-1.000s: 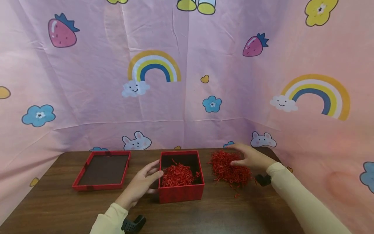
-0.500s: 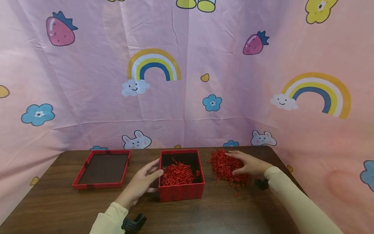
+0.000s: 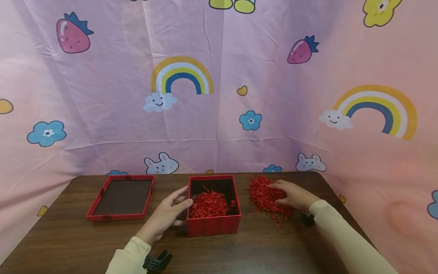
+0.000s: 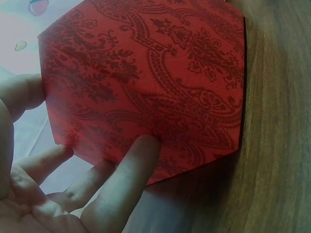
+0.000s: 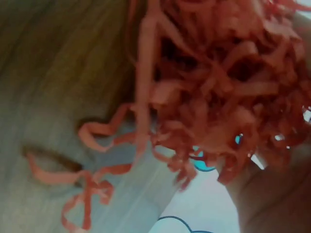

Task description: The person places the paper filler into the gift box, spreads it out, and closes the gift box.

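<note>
A red patterned box (image 3: 213, 226) stands open-topped near the middle of the table, partly filled with red shredded paper (image 3: 209, 204). My left hand (image 3: 165, 213) touches the box's left side with extended fingers, the thumb by its near-left rim. In the left wrist view the fingertips (image 4: 146, 145) lie against the patterned wall. To the right of the box is a loose pile of red shredded paper (image 3: 261, 194). My right hand (image 3: 291, 196) curls its fingers into the right side of that pile. The right wrist view shows a bunch of shreds (image 5: 214, 87) against the hand, covering the fingertips.
A shallow red lid (image 3: 123, 198) with a dark inside lies on the wooden table (image 3: 202, 255), left of the box. Patterned cloth (image 3: 113, 125) hangs behind and at both sides. A few stray strips (image 5: 87, 194) lie on the table beside the pile.
My right hand has lowered onto the shredded paper pile and its fingers have drawn in around the shreds. The left hand and the box keep their place.
</note>
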`<state>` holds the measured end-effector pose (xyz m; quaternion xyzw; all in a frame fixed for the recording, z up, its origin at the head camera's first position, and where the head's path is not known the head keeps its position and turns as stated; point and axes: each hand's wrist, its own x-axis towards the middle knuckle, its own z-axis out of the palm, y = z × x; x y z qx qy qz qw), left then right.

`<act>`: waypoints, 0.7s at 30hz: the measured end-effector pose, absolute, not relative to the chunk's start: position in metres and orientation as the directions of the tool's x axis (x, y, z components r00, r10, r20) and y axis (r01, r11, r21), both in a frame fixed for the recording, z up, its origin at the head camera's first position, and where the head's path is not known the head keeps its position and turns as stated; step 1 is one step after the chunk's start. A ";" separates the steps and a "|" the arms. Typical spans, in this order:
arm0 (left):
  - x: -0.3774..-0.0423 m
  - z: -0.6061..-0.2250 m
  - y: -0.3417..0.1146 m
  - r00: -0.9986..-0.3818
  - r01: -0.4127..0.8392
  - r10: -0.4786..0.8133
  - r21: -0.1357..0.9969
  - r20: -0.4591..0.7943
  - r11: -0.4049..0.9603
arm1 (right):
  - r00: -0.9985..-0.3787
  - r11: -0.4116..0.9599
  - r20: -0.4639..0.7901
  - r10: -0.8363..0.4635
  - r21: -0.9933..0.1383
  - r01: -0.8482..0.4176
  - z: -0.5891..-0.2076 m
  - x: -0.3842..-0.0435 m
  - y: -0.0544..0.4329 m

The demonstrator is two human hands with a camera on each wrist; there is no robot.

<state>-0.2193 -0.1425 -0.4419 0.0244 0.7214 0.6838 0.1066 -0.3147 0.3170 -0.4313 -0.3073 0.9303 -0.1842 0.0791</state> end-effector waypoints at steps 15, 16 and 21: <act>-0.220 -0.440 -0.144 -0.976 -0.110 0.182 0.992 -0.119 0.059 | -0.833 0.726 0.050 -0.551 -0.464 -0.508 -0.426 -0.312 0.327; -0.219 -0.440 -0.144 -0.976 -0.110 0.183 0.992 -0.119 0.058 | -0.832 0.726 0.051 -0.552 -0.461 -0.510 -0.425 -0.312 0.327; -0.219 -0.439 -0.143 -0.975 -0.109 0.188 0.992 -0.118 0.060 | -0.837 0.736 0.053 -0.545 -0.448 -0.508 -0.416 -0.310 0.329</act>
